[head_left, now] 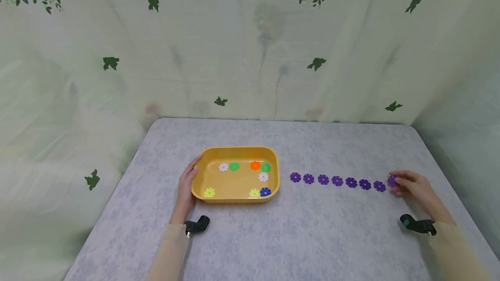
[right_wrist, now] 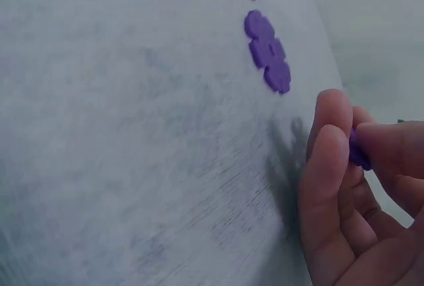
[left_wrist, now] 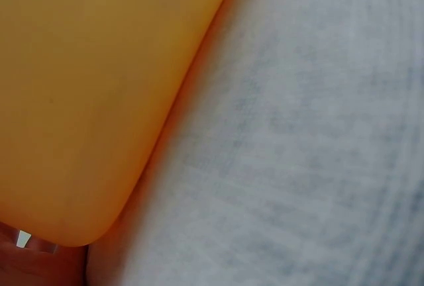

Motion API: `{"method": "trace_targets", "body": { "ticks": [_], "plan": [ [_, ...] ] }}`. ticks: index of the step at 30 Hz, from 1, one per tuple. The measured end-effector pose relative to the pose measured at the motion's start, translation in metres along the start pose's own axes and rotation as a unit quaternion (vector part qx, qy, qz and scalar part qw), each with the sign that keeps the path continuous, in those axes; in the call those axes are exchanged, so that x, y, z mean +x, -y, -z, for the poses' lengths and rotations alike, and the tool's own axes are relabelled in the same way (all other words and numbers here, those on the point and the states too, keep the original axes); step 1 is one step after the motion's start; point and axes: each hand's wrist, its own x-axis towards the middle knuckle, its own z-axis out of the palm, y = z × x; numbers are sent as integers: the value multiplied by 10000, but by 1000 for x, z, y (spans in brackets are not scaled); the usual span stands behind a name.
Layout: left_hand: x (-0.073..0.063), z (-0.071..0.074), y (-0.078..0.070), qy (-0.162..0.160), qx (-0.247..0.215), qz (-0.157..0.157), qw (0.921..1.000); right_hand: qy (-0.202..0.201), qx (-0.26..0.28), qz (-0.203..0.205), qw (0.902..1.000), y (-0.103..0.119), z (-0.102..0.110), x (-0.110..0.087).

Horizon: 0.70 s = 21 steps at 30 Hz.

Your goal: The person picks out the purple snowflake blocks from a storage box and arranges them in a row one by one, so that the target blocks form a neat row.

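My left hand (head_left: 186, 185) holds the left side of a yellow tray (head_left: 234, 198), its fingers along the rim. In the left wrist view the wall of the tray (left_wrist: 79, 100) fills the left side, and only a bit of the hand (left_wrist: 33, 266) shows. Inside the tray lie white, green, orange, yellow and blue flower-shaped plastic pieces. My right hand (head_left: 414, 187) pinches a purple flower-shaped piece (right_wrist: 358, 150) between thumb and fingers, at the right end of a row. Several purple flower-shaped pieces (head_left: 337, 181) form that row, the nearest one (right_wrist: 268, 51) lying just beyond my fingertips.
A grey mottled table (head_left: 312, 237) bears everything. Behind it hangs a pale curtain (head_left: 234, 55) printed with leaves and birds, which also runs along both sides. A black wrist camera (head_left: 197, 224) is strapped on the left wrist, another camera (head_left: 417, 223) on the right.
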Motion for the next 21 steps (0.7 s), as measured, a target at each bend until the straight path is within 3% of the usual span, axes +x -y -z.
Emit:
{"method": "trace_targets", "body": {
  "ticks": [8,15,21],
  "plan": [
    [0,-2,-1,55,-102,-1,9999,12,-436,-253,9987,-3,-2,-4],
    [7,7,17,9,-138,-61,9999,-218,-894,-315,9953,-8,-4,-6],
    [9,13,17,87,293,-27,9995,-497,-956,-207,9940,-3,-9,-8]
  ]
}}
